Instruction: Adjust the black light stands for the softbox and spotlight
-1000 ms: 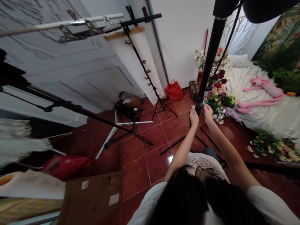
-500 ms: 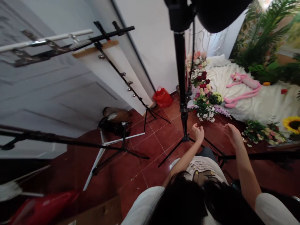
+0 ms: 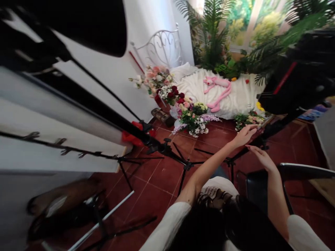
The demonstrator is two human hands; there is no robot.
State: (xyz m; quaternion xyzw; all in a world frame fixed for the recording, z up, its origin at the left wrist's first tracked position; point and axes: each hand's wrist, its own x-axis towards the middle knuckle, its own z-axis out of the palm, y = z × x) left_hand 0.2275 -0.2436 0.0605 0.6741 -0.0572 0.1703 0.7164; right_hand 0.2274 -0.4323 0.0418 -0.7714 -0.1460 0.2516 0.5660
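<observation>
My left hand (image 3: pixel 244 136) reaches forward with its fingers stretched out and holds nothing. Just below it, my right hand (image 3: pixel 262 157) is also open, palm turned toward the left one, with a small gap between them. Both hands are beside a black stand (image 3: pixel 274 129) that carries a black device with a red stripe (image 3: pixel 293 75). Beyond the hands, a small flower arrangement (image 3: pixel 250 120) lies near the edge of a bed with a cream cover (image 3: pixel 237 99). A pink plush toy (image 3: pixel 221 83) lies on that cover.
A second black stand (image 3: pixel 104 115) slants across the left. Flowers (image 3: pixel 191 115) are on the floor beside the bed. A black chair (image 3: pixel 258 190) is close on the right. A red bag (image 3: pixel 133 134), white tube (image 3: pixel 104 219) and tripod legs (image 3: pixel 183 174) are at floor level.
The view has swung to the right, bringing the black device and chair into view. My hands have come closer together, and the left has reached farther across to the right.
</observation>
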